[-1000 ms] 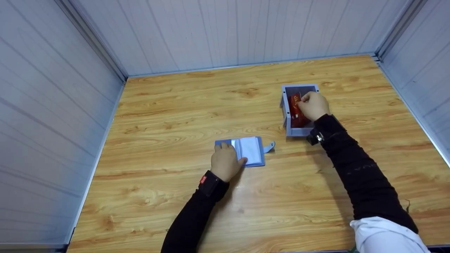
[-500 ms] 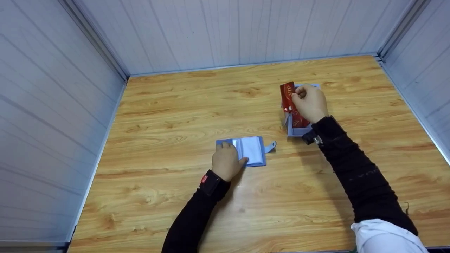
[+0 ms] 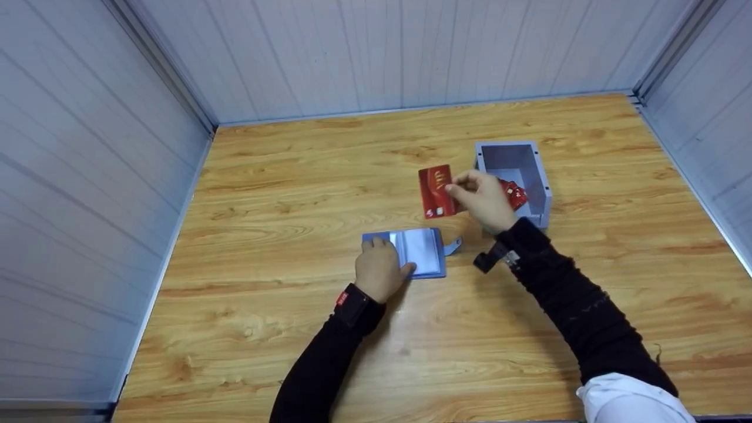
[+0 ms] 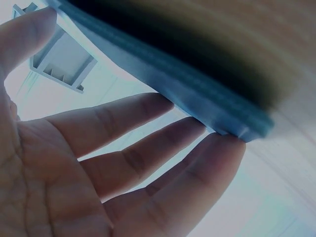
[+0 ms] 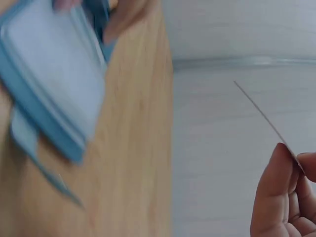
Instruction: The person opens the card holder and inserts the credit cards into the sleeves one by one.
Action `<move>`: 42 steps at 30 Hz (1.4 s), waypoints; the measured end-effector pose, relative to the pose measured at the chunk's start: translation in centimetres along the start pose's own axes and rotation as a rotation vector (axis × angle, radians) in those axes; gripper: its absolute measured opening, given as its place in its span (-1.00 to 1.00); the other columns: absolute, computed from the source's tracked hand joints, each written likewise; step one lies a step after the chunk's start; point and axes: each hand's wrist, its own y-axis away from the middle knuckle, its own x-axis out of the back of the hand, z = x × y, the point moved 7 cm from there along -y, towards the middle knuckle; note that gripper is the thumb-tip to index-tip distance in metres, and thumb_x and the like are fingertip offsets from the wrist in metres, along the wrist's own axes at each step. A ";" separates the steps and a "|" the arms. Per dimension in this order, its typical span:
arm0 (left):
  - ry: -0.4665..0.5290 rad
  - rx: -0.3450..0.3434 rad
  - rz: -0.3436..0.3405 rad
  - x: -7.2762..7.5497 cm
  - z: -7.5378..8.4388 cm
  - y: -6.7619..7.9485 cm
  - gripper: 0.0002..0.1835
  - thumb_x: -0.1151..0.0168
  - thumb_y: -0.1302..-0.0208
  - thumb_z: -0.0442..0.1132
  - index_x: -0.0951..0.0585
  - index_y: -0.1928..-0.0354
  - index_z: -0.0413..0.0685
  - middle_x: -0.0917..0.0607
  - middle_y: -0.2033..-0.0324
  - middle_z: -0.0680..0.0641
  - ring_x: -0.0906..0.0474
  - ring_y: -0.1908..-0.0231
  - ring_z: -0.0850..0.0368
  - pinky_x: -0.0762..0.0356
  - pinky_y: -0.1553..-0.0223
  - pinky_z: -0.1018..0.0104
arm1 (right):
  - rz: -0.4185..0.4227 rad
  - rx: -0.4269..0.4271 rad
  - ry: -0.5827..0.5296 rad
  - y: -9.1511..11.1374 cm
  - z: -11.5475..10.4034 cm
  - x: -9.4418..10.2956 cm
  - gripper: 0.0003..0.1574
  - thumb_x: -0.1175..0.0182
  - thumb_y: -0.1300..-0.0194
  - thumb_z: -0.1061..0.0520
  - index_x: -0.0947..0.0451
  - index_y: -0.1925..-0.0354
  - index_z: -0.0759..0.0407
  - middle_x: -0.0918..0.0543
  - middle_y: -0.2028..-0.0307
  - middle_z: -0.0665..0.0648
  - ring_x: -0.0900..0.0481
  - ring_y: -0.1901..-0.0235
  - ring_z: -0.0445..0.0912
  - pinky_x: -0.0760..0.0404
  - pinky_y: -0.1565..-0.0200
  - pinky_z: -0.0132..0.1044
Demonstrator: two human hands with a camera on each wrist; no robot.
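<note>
A blue card holder lies unfolded on the table with its clear sleeves showing and its snap strap sticking out to the right. My left hand rests on its left half. In the left wrist view the fingers are extended, with their tips on the holder. Above the table, behind and right of the holder, my right hand pinches a red VIP card by its right edge between thumb and fingers. Edge-on, that card is a thin line in the right wrist view.
Behind the right hand stands a grey bin, with more red cards inside, partly hidden by the hand. Pale panel walls enclose the wooden table at the back and both sides.
My right hand has lifted the red card out of the grey bin and carried it left, toward the card holder. The left hand stays on the holder.
</note>
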 end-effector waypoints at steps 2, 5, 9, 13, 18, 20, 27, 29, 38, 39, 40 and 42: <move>-0.006 -0.002 0.004 0.0 0.0 0.0 -0.17 -0.31 -0.09 0.32 -0.62 0.02 -0.42 -0.63 0.17 -0.24 -0.53 0.12 -0.11 -0.68 0.38 0.14 | -0.041 -0.045 -0.075 0.2 0.9 -1.4 -0.83 -0.22 -0.32 0.25 -0.50 0.15 0.31 -0.65 0.37 -0.04 -0.63 0.41 -0.22 -0.70 0.29 -0.38; -0.016 0.001 -0.005 -0.2 0.0 -0.1 -0.17 -0.31 -0.08 0.32 -0.62 0.02 -0.41 -0.62 0.19 -0.22 -0.52 0.13 -0.09 -0.67 0.37 0.14 | -0.087 -0.077 -0.123 0.4 2.1 -3.1 -0.88 -0.21 -0.31 0.28 -0.49 0.19 0.29 -0.64 0.42 -0.05 -0.62 0.44 -0.23 -0.69 0.31 -0.39; -0.021 0.007 -0.024 -0.4 0.0 -0.3 -0.16 -0.30 -0.09 0.34 -0.62 0.01 -0.40 -0.62 0.17 -0.22 -0.53 0.12 -0.09 -0.67 0.35 0.14 | -0.141 -0.096 -0.132 0.6 3.9 -4.7 -0.92 -0.19 -0.34 0.26 -0.48 0.21 0.24 -0.60 0.46 -0.08 -0.59 0.50 -0.26 -0.67 0.36 -0.42; -0.021 0.004 -0.035 -0.5 0.0 -0.3 -0.17 -0.29 -0.10 0.34 -0.62 0.01 -0.38 -0.62 0.14 -0.23 -0.54 0.08 -0.13 -0.68 0.32 0.13 | -0.182 -0.133 -0.247 0.8 5.6 -5.9 -0.93 -0.18 -0.35 0.28 -0.45 0.23 0.24 -0.60 0.48 -0.07 -0.59 0.52 -0.26 -0.67 0.38 -0.41; -0.029 0.002 -0.043 -0.4 -0.1 -0.3 -0.19 -0.28 -0.12 0.34 -0.62 0.01 -0.37 -0.62 0.12 -0.24 -0.54 0.06 -0.15 -0.68 0.32 0.12 | -0.194 -0.201 -0.370 0.9 7.3 -6.9 -0.88 -0.16 -0.34 0.33 -0.44 0.29 0.15 -0.63 0.47 -0.07 -0.60 0.50 -0.24 -0.66 0.40 -0.41; -0.030 0.003 -0.046 -0.4 -0.1 -0.3 -0.19 -0.28 -0.12 0.33 -0.62 0.01 -0.37 -0.62 0.12 -0.24 -0.54 0.06 -0.15 -0.68 0.32 0.12 | -0.198 -0.229 -0.400 1.0 7.9 -7.1 -0.86 -0.15 -0.34 0.35 -0.44 0.31 0.13 -0.65 0.47 -0.06 -0.61 0.50 -0.23 -0.67 0.40 -0.40; -0.022 -0.001 -0.057 -0.5 -0.2 -0.3 -0.19 -0.27 -0.13 0.33 -0.61 -0.01 -0.37 -0.62 0.09 -0.25 -0.53 0.03 -0.17 -0.69 0.31 0.13 | -0.199 -0.266 -0.459 1.0 9.3 -7.1 -0.88 -0.15 -0.35 0.33 -0.44 0.33 0.16 -0.66 0.48 -0.03 -0.63 0.52 -0.21 -0.69 0.38 -0.38; -0.010 -0.006 -0.065 -0.4 -0.3 -0.3 -0.19 -0.27 -0.13 0.33 -0.61 -0.01 -0.37 -0.61 0.10 -0.25 -0.53 0.04 -0.17 -0.68 0.33 0.13 | -0.191 -0.268 -0.457 1.1 9.4 -6.9 -0.88 -0.15 -0.35 0.33 -0.45 0.34 0.17 -0.66 0.49 -0.03 -0.63 0.52 -0.20 -0.69 0.38 -0.37; 0.166 -0.003 -0.086 0.5 -1.4 -0.8 -0.19 -0.26 -0.13 0.34 -0.61 -0.06 -0.31 -0.61 -0.03 -0.29 -0.52 -0.03 -0.20 -0.65 0.14 -0.01 | -0.193 -0.265 -0.444 1.2 9.6 -6.9 -0.89 -0.19 -0.32 0.31 -0.46 0.31 0.16 -0.67 0.46 -0.02 -0.65 0.51 -0.21 -0.70 0.37 -0.37; 0.214 -0.003 -0.084 0.6 -1.5 -1.0 -0.21 -0.26 -0.15 0.33 -0.60 -0.08 -0.30 -0.62 -0.02 -0.28 -0.53 -0.03 -0.18 -0.63 0.11 -0.01 | -0.193 -0.263 -0.440 1.2 9.5 -6.9 -0.90 -0.21 -0.31 0.30 -0.46 0.31 0.16 -0.68 0.46 -0.02 -0.65 0.51 -0.21 -0.70 0.37 -0.37; 0.273 -0.005 -0.076 0.7 -1.5 -1.1 -0.23 -0.25 -0.18 0.29 -0.58 -0.10 -0.30 -0.63 -0.01 -0.27 -0.55 -0.03 -0.17 -0.62 0.08 -0.01 | -0.196 -0.261 -0.438 1.2 9.5 -6.9 -0.89 -0.23 -0.30 0.29 -0.47 0.31 0.17 -0.68 0.46 -0.02 -0.65 0.51 -0.21 -0.69 0.37 -0.38; 0.430 -0.012 -0.071 0.8 -1.5 -1.5 -0.32 -0.25 -0.26 0.18 -0.56 -0.14 -0.28 -0.65 0.02 -0.24 -0.58 0.00 -0.11 -0.61 0.05 0.03 | -0.200 -0.258 -0.435 1.2 9.5 -7.0 -0.89 -0.24 -0.29 0.28 -0.47 0.31 0.17 -0.68 0.46 -0.02 -0.65 0.51 -0.21 -0.69 0.37 -0.38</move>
